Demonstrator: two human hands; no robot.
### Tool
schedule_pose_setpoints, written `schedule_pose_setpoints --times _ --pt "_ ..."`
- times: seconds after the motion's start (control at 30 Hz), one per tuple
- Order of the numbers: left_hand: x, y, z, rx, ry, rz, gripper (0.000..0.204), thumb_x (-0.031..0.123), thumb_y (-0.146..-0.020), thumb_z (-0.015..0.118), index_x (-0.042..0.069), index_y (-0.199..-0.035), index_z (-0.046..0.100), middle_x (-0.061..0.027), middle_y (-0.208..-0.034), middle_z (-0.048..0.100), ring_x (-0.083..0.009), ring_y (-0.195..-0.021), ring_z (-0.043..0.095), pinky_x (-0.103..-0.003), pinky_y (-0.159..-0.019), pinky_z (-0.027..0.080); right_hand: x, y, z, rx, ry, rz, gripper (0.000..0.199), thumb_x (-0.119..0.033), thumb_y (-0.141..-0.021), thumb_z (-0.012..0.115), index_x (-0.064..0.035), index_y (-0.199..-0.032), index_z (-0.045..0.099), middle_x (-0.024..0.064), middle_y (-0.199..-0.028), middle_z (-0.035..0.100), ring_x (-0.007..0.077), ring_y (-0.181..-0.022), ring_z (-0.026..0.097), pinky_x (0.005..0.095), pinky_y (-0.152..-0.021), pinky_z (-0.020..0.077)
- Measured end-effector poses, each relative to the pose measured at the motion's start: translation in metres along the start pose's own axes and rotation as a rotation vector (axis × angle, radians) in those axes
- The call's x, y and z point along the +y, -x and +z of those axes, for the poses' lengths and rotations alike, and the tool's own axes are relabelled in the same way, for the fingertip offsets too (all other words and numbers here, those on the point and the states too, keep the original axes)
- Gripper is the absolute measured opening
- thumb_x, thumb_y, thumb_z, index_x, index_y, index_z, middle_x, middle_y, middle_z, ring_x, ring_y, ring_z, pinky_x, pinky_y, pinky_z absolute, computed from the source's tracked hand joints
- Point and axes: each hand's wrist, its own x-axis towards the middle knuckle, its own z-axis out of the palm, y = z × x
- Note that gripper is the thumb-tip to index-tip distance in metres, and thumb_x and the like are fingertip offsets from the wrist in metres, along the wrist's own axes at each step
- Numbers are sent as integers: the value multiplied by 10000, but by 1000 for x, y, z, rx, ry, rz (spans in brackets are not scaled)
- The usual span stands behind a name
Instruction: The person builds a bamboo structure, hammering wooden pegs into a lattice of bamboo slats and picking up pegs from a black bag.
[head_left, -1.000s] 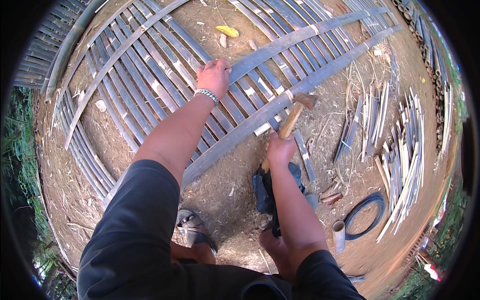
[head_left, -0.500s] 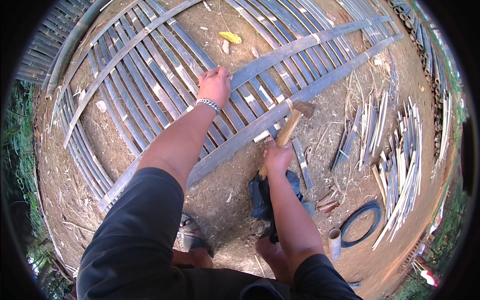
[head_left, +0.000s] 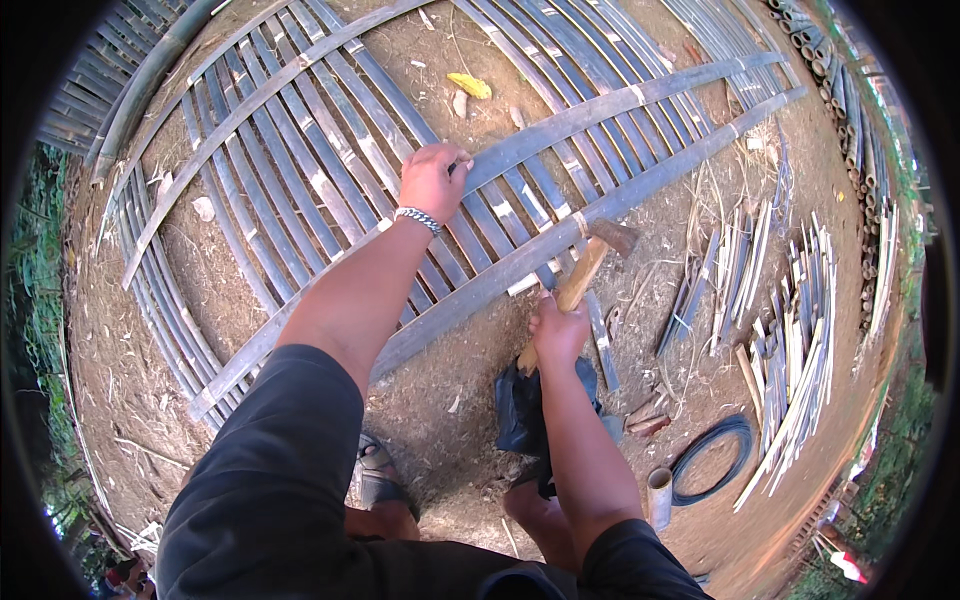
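Note:
My left hand is closed at a long split-bamboo crosspiece that lies over a row of bamboo slats. A small dark bit shows at its fingertips, too small to name. Lower and to the right, my right hand grips the wooden handle of a hatchet. Its rusty head points up and away, beside a second bamboo crosspiece nearer to me. A black plastic bag is partly hidden behind my right forearm.
Bundles of thin bamboo strips lie on the dirt at right, near a coil of dark wire and a short upright tube. Bamboo poles are stacked far right. A yellow leaf lies beyond the slats.
My left fingers have curled in more at the crosspiece, and the dark bit now shows there. The hatchet in my right hand has dipped slightly. The whole view has shifted a little.

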Motion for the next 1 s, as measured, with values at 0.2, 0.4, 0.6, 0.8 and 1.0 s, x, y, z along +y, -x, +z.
schedule_pose_setpoints --times 0.2,0.4,0.6,0.8,1.0 --pt "15 -6 -2 -43 379 -474 160 241 -876 790 126 -984 818 -92 -934 786 -245 -882 742 -391 -877 558 -7 4 -10 2 -30 -6 326 -101 -960 719 22 -1202 538 100 -896 649 140 -542 601 283 -485 511" --pt "14 -10 -1 -132 238 -373 222 252 -869 821 90 -1021 811 -99 -919 792 -157 -767 726 -307 -746 568 -9 12 -7 -45 -85 -57 348 -90 -945 741 45 -1208 557 87 -892 658 125 -545 613 269 -481 509" --pt "14 -10 -1 -94 13 -215 241 302 -853 822 104 -991 823 -96 -1012 784 -245 -972 726 -372 -912 550 -8 20 3 -108 -100 -69 355 -95 -945 743 48 -1214 560 82 -917 649 116 -547 607 268 -487 508" --pt "4 -8 2 -204 52 -199 167 323 -895 753 180 -941 826 -35 -1003 751 -261 -1101 652 -427 -1000 417 -15 26 14 -128 -28 -93 317 -107 -948 743 8 -1202 593 42 -900 642 97 -554 601 259 -475 481" --pt "4 -6 5 -169 77 -160 145 313 -885 757 189 -904 829 -2 -959 754 -242 -1055 656 -431 -966 421 -24 12 15 -224 430 -372 300 -195 -951 724 34 -1119 627 197 -911 666 368 -734 665 451 -679 521"
